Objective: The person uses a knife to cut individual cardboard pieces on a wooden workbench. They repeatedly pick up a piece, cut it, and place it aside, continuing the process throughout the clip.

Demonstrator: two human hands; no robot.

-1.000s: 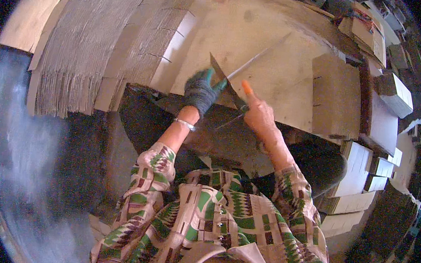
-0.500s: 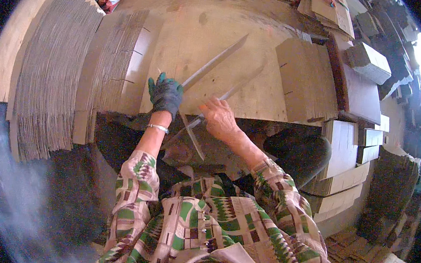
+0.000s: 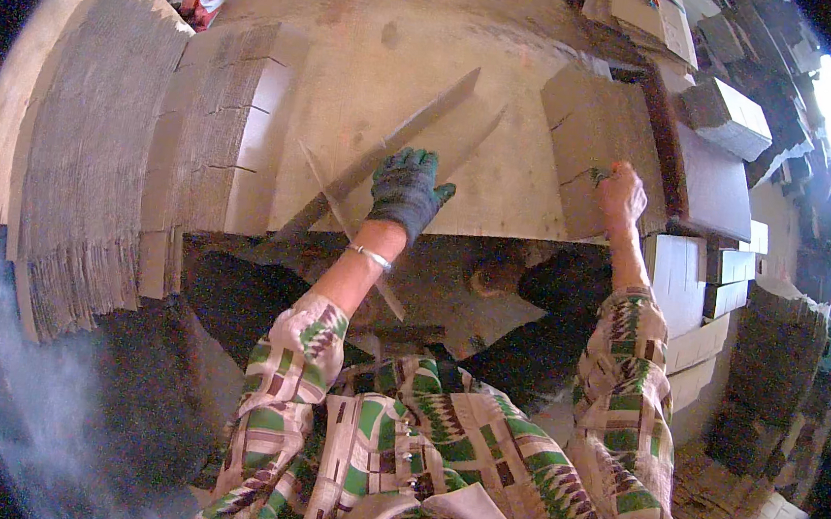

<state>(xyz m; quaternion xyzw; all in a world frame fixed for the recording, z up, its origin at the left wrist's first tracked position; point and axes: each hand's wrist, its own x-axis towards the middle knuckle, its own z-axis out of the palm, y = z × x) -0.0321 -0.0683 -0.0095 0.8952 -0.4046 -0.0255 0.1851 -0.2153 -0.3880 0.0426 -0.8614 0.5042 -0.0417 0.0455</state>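
No text, label, number or sign is legible. Cardboard stack at right (image 3: 600, 127), wooden board (image 3: 435, 34) and pale block (image 3: 729, 119): no readable characters found. Red-and-white item (image 3: 200, 10) at far left: too small to determine.

Gloved left hand (image 3: 405, 189) flat, thumb spread; bare right hand (image 3: 622, 199) curled

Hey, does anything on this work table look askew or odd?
Yes. A thin pale strip lies slanted across a wider dark strip, sticking out past the table's near edge. The left cardboard stack has a ragged near edge. Only the left hand is gloved.
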